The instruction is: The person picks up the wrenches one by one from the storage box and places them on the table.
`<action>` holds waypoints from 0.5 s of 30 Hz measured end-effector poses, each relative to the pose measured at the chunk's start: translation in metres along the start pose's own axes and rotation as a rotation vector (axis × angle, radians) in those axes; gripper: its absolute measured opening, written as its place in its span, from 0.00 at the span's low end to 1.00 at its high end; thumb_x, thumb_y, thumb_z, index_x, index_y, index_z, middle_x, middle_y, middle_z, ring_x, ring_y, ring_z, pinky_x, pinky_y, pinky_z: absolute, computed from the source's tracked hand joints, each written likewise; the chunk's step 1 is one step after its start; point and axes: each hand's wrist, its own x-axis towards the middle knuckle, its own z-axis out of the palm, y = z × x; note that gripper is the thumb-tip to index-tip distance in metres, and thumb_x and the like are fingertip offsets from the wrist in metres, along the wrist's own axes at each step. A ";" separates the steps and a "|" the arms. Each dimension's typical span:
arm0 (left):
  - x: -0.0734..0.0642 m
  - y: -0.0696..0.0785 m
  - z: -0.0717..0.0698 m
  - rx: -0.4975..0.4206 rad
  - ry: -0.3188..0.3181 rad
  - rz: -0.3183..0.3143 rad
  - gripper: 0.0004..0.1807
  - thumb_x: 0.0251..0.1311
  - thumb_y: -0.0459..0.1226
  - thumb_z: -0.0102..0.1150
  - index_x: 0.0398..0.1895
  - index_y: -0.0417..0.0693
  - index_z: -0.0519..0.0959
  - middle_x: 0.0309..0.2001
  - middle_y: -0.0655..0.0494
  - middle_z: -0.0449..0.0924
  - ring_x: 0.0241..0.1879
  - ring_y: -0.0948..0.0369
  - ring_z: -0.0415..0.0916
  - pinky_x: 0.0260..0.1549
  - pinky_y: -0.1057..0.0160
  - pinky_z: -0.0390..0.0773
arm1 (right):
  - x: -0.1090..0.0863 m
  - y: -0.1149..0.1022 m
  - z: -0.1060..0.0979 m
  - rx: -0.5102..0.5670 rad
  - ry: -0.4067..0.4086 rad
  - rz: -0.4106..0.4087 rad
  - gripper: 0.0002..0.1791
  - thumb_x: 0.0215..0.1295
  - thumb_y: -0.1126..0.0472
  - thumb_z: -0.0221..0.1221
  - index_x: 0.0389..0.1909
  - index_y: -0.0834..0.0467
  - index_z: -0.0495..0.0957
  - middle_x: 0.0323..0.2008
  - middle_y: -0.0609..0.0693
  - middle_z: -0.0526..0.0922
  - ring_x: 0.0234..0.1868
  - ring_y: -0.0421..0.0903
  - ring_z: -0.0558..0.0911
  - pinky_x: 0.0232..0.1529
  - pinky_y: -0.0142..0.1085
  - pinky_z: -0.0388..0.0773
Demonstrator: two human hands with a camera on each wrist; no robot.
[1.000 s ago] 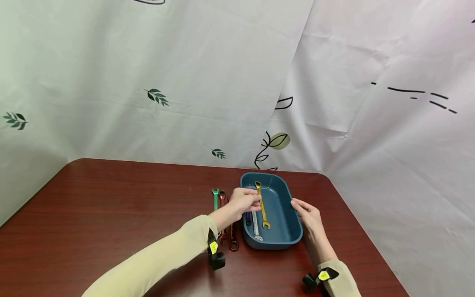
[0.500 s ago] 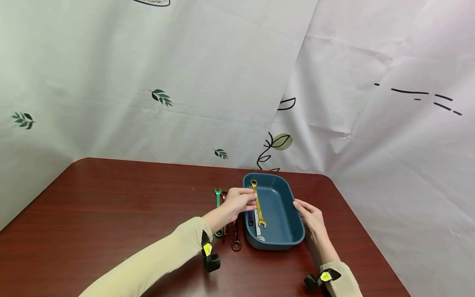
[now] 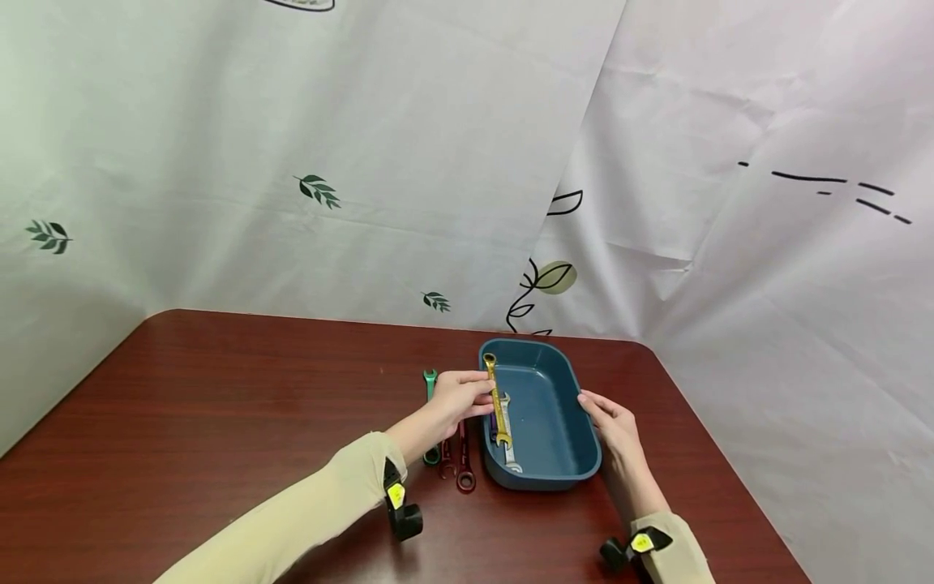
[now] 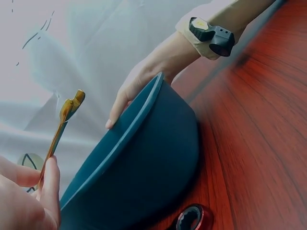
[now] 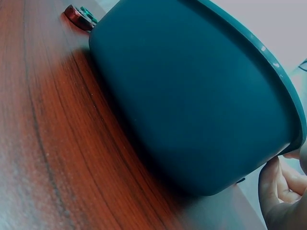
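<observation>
A gold combination wrench (image 3: pixel 499 410) is pinched between thumb and fingers of my left hand (image 3: pixel 458 399), above the left side of a blue rectangular bin (image 3: pixel 550 484). In the left wrist view the gold wrench (image 4: pixel 56 136) rises past the fingertips, higher than the bin's rim. Inside the bin a silver wrench (image 3: pixel 509 456) and a dark purple wrench (image 3: pixel 493 428) lie along the left wall, partly covered by the gold one. My right hand (image 3: pixel 613 426) grips the bin's right rim, thumb against the outer wall in the right wrist view.
Left of the bin, a green wrench (image 3: pixel 430 381) and red wrenches (image 3: pixel 464 470) lie side by side on the dark wooden table (image 3: pixel 255 405), partly hidden under my left forearm. A pale patterned curtain (image 3: pixel 401 162) hangs behind the table.
My left hand has moved left with the gold wrench, from over the bin's middle toward its left wall, showing more of the silver wrench. The right hand keeps its hold on the rim.
</observation>
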 end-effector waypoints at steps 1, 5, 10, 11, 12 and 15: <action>0.000 -0.001 -0.001 -0.002 0.006 -0.001 0.19 0.64 0.30 0.55 0.58 0.34 0.75 0.48 0.41 0.81 0.27 0.67 0.77 0.36 0.66 0.86 | 0.000 0.000 0.000 0.007 0.000 0.001 0.22 0.62 0.57 0.64 0.55 0.62 0.78 0.30 0.39 0.85 0.30 0.36 0.84 0.34 0.28 0.84; -0.001 -0.003 -0.003 -0.005 0.030 -0.006 0.19 0.64 0.31 0.55 0.58 0.34 0.75 0.43 0.46 0.81 0.26 0.67 0.76 0.33 0.68 0.86 | 0.000 -0.001 0.000 0.012 0.001 0.011 0.21 0.62 0.57 0.64 0.54 0.61 0.78 0.30 0.39 0.85 0.30 0.36 0.84 0.34 0.29 0.84; -0.001 -0.007 -0.007 -0.003 0.034 -0.009 0.19 0.65 0.32 0.55 0.58 0.33 0.75 0.44 0.46 0.80 0.27 0.66 0.75 0.32 0.69 0.85 | -0.001 -0.001 0.000 0.015 -0.005 0.015 0.21 0.62 0.57 0.64 0.55 0.61 0.78 0.30 0.39 0.85 0.31 0.36 0.84 0.35 0.28 0.83; -0.002 -0.007 -0.008 0.000 0.034 -0.011 0.20 0.65 0.32 0.55 0.58 0.33 0.75 0.45 0.46 0.80 0.28 0.66 0.75 0.32 0.69 0.85 | -0.001 -0.001 0.000 0.019 -0.005 0.015 0.21 0.62 0.57 0.64 0.54 0.60 0.78 0.30 0.39 0.85 0.31 0.36 0.84 0.35 0.28 0.83; -0.002 -0.007 -0.009 0.006 0.034 -0.011 0.20 0.65 0.32 0.55 0.58 0.34 0.75 0.45 0.45 0.80 0.28 0.66 0.75 0.33 0.69 0.85 | -0.001 -0.001 0.000 0.024 -0.006 0.013 0.21 0.62 0.57 0.64 0.54 0.60 0.79 0.31 0.39 0.85 0.31 0.36 0.84 0.35 0.28 0.83; -0.003 -0.008 -0.013 0.020 0.036 -0.022 0.19 0.65 0.32 0.55 0.58 0.35 0.75 0.42 0.47 0.81 0.29 0.66 0.76 0.34 0.69 0.85 | -0.001 -0.001 0.000 0.029 -0.006 0.010 0.18 0.62 0.57 0.64 0.52 0.59 0.80 0.30 0.39 0.85 0.31 0.36 0.84 0.35 0.28 0.83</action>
